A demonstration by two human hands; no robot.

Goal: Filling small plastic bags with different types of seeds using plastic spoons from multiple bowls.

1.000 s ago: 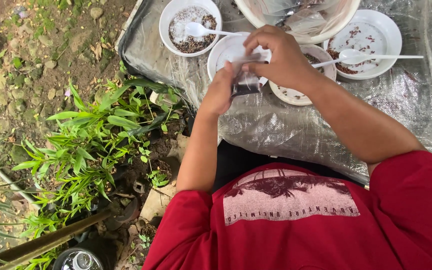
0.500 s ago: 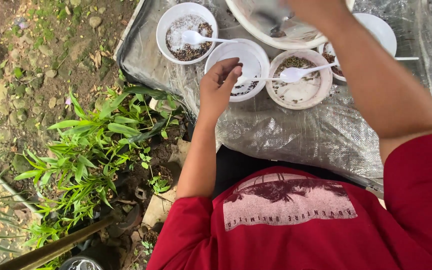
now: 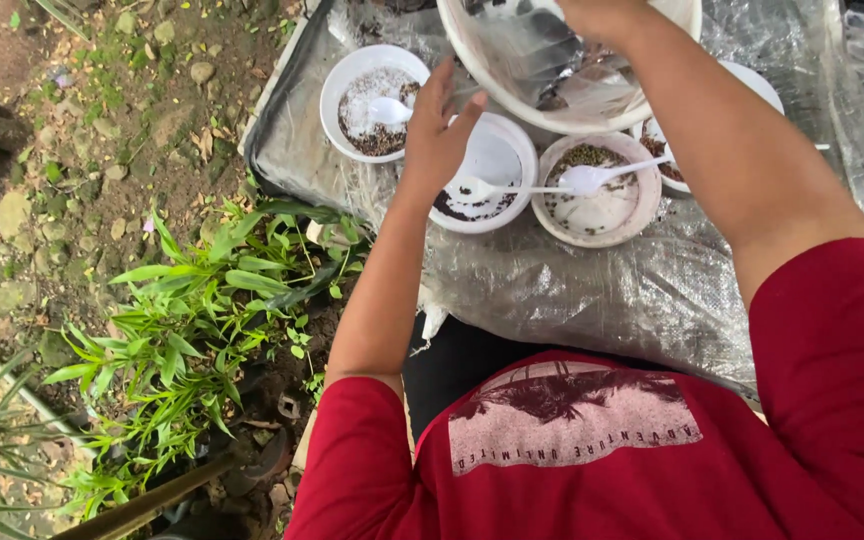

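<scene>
Soft, even daylight with no hard shadows. Pale glare sheens the plastic sheet (image 3: 592,290) below the left hand (image 3: 442,130). Around that hand, focus stays fairly sharp; frame edges bend slightly.

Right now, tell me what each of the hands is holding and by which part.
The right hand grips the large white bowl at its upper rim. The left hand is open above a small white bowl, holding nothing.

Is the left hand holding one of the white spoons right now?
No, the left hand hovers open above the middle bowl, while the white spoon lies untouched in it.
</scene>
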